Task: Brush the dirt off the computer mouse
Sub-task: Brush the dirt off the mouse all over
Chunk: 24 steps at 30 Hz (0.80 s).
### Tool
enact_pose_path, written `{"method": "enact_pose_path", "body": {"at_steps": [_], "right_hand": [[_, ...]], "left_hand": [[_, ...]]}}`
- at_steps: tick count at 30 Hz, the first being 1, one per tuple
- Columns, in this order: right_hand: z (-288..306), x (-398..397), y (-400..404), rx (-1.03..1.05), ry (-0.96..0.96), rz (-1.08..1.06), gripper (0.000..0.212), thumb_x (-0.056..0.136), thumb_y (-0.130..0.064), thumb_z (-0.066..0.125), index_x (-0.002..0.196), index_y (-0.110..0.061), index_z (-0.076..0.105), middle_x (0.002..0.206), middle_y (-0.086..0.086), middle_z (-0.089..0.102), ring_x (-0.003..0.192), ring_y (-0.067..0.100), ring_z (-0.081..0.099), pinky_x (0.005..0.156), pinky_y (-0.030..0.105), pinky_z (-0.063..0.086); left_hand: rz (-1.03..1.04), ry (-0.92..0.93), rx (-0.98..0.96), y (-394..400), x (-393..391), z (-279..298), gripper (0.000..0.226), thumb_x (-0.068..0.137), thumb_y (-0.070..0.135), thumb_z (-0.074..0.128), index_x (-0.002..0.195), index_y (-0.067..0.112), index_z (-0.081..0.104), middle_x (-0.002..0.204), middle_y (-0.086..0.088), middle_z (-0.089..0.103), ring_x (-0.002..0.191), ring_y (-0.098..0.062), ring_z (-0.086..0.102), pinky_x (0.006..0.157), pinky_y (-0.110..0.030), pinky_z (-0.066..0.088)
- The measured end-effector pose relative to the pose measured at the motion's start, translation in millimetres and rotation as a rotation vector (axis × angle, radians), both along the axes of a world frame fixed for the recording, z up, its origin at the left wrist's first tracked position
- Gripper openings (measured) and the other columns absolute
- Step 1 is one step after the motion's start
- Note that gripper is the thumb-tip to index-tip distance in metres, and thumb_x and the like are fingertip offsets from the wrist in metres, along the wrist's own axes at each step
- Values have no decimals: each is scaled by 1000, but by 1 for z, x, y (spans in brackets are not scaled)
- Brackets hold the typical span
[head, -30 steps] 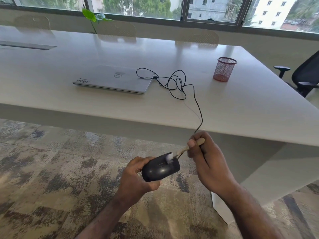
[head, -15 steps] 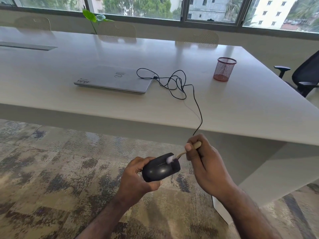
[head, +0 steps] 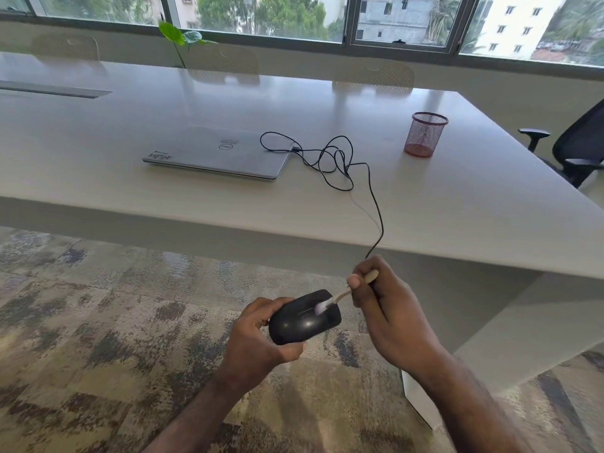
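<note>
Behind the long white table (head: 457, 204) runs a row of windows (head: 261, 14) with trees and buildings outside, and the floor is a carpet (head: 81, 322) with a mottled grey and beige pattern. On the smooth tabletop lies a closed silver laptop (head: 215, 153), flat and rectangular, and to its right a thin black cable (head: 340, 165) makes loose loops and then goes over the near edge. Farther right stands a red wire-mesh cup (head: 425, 134), round (I cannot tell what is inside). A black office chair (head: 575, 148) is at the far right, and a green leaf (head: 173, 32) rises at the far edge.

Near the camera, in front of the table and above the carpet, the left hand (head: 258, 338) grips the computer mouse (head: 304, 317), a glossy black oval, with fingers curled round its left end. The right hand (head: 389, 315) pinches the pale handle of a small brush (head: 343, 294), and its white bristles touch the top of the mouse.
</note>
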State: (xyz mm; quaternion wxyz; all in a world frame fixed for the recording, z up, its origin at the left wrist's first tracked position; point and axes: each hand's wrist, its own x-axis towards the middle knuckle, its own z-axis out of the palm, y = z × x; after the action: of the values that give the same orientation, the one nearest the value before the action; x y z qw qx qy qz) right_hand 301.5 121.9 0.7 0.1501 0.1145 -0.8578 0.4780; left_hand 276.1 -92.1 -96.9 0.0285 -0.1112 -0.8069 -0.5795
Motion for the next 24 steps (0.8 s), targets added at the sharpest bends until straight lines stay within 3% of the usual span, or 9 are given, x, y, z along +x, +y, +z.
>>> {"method": "enact_pose_path", "body": {"at_steps": [5, 9, 11, 19, 24], "right_hand": [[-4, -4, 9, 234, 24, -130, 22, 97, -49, 41, 88, -29, 43, 53, -8, 40, 52, 11, 43, 50, 20, 30], [2, -2, 5, 109, 48, -162, 23, 97, -45, 45, 85, -26, 46, 55, -5, 44, 51, 10, 42, 50, 21, 33], [2, 0, -1, 14, 31, -108, 24, 97, -45, 47, 85, -24, 47, 58, 1, 47, 51, 13, 41, 52, 29, 36], [-8, -5, 7, 238, 10, -142, 26, 95, -52, 41, 87, -27, 45, 51, -8, 39, 53, 10, 44, 51, 22, 30], [-1, -4, 4, 90, 54, -180, 22, 99, -46, 46, 86, -28, 46, 54, -4, 44, 50, 13, 42, 48, 22, 32]], "left_hand": [[-3, 8, 0, 0, 0, -1, 68, 51, 16, 92, 109, 44, 69, 103, 20, 62, 101, -6, 61, 77, -11, 49], [-2, 14, 17, 0, 0, -3, 69, 51, 13, 93, 109, 42, 70, 105, 11, 65, 100, -7, 62, 78, -11, 49], [-5, 12, 13, 0, 0, -3, 71, 53, 6, 94, 109, 42, 69, 106, 8, 65, 100, -7, 61, 77, -10, 49], [-15, -15, 12, -1, 0, -3, 73, 54, 4, 95, 108, 44, 68, 104, 24, 63, 101, -1, 61, 76, -10, 50], [-18, 8, 2, 0, -1, -3, 69, 51, 17, 91, 108, 48, 68, 105, 23, 64, 100, -3, 61, 79, -12, 50]]}}
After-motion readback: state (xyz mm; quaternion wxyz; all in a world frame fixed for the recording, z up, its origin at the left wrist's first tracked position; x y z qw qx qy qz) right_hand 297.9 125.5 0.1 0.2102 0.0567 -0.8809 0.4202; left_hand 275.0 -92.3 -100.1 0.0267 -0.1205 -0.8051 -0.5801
